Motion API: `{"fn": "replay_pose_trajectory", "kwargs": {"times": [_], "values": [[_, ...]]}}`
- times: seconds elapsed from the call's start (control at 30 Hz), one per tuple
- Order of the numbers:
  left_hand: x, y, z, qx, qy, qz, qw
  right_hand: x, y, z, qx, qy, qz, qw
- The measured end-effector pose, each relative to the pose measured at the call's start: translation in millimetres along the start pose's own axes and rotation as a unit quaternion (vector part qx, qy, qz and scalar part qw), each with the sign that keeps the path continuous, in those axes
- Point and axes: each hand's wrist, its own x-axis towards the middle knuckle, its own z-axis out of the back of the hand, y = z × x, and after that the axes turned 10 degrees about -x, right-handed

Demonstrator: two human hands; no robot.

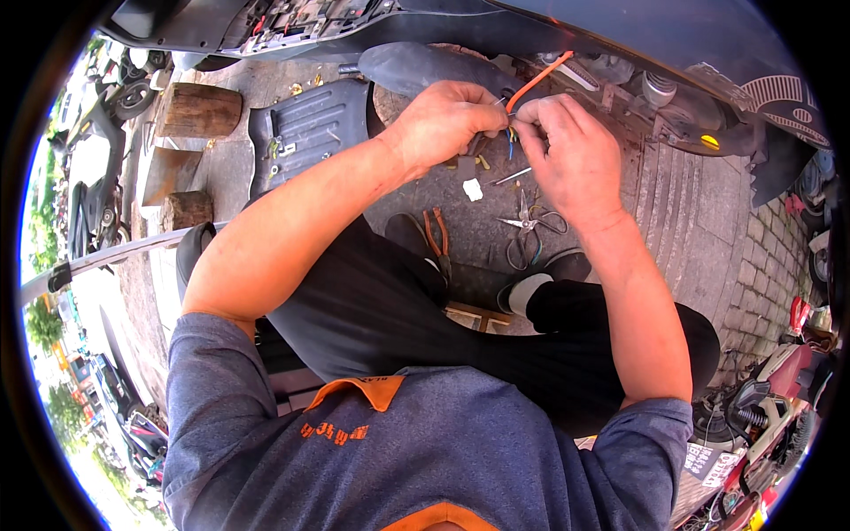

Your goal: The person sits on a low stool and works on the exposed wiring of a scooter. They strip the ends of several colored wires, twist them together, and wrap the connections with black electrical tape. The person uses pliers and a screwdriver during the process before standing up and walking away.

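Observation:
Close together in front of the scooter, both my hands are closed in a pinch. An orange cable (538, 81) runs from the scooter body down to the fingers. My left hand (450, 124) grips thin wires at its fingertips, and my right hand (574, 155) pinches wires just beside it. Short blue and yellow wire ends (511, 140) poke out below the fingers; the exact join is hidden. On the ground under the hands lie scissors (526, 227), a thin metal rod (513, 176) and a crumpled white scrap (473, 189). Orange-handled pliers (435, 234) rest by my shoe.
Across the top stretches the dark scooter body (443, 26), with exposed mechanical parts (660, 93) at its right. A black ribbed plastic panel (310, 128) with small parts on it lies at left, near wooden blocks (199, 111). Other scooters (753, 398) stand at lower right.

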Motion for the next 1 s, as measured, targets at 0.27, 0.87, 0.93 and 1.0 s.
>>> {"fn": "replay_pose_trajectory", "kwargs": {"times": [0.27, 0.87, 0.93, 1.0], "values": [[-2.5, -2.0, -0.9, 0.006, -0.009, -0.014, 1.0, 2.2, -2.2, -0.8, -0.012, -0.058, 0.108, 0.992], [-14.4, -11.9, -11.0, 0.206, -0.018, -0.139, 0.969, 2.3, -4.1, 0.3, -0.004, -0.077, 0.065, 0.995], [-13.7, -11.0, -10.7, 0.204, -0.014, -0.139, 0.969, 0.7, -4.0, -0.7, -0.006, -0.075, 0.056, 0.996], [-14.2, -11.2, -10.6, 0.204, -0.012, -0.132, 0.97, -1.5, -5.3, -2.2, -0.017, -0.068, 0.059, 0.996]]}}
